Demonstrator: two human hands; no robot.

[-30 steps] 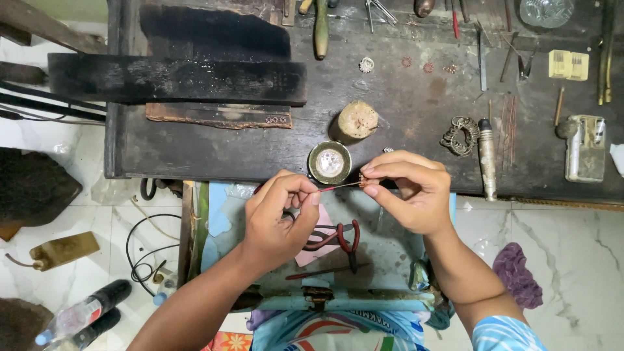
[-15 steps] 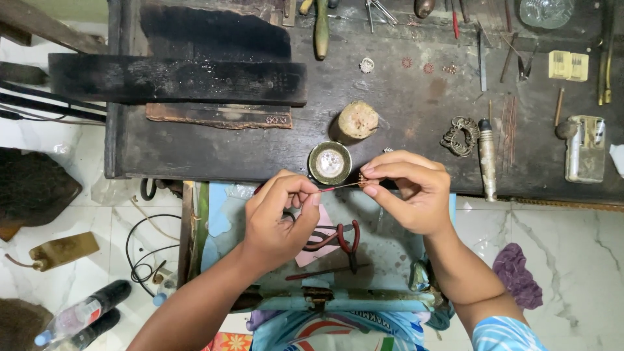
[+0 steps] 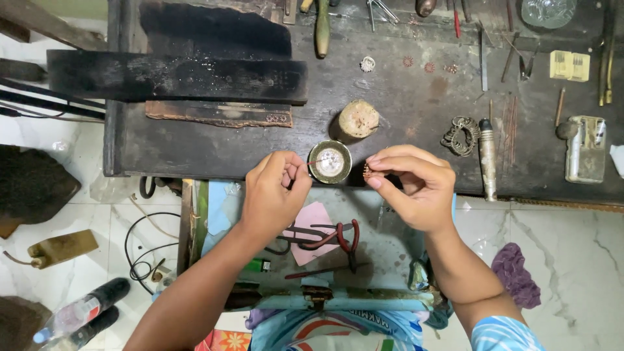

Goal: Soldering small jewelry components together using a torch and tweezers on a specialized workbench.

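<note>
A: Dark wooden table [image 3: 403, 110] across the top, worn and stained — long black slab [image 3: 175, 77] at its left side.
B: Below its edge, left hand [image 3: 273, 195] and right hand [image 3: 416, 188], near each other but apart.
A: Between them, at the table's edge, small round tin [image 3: 329, 162]; just behind, stubby wooden block [image 3: 356, 120].
B: Under the hands, red-handled pliers [image 3: 325, 237] on a pink scrap.
A: Right fingers [image 3: 383, 170] pinched shut on tiny coppery ornament [image 3: 368, 172] (too small to make out its form).
B: Left fingers [image 3: 296, 172] closed on thin wire [image 3: 314, 162] — tip reaching over the tin's rim.
</note>
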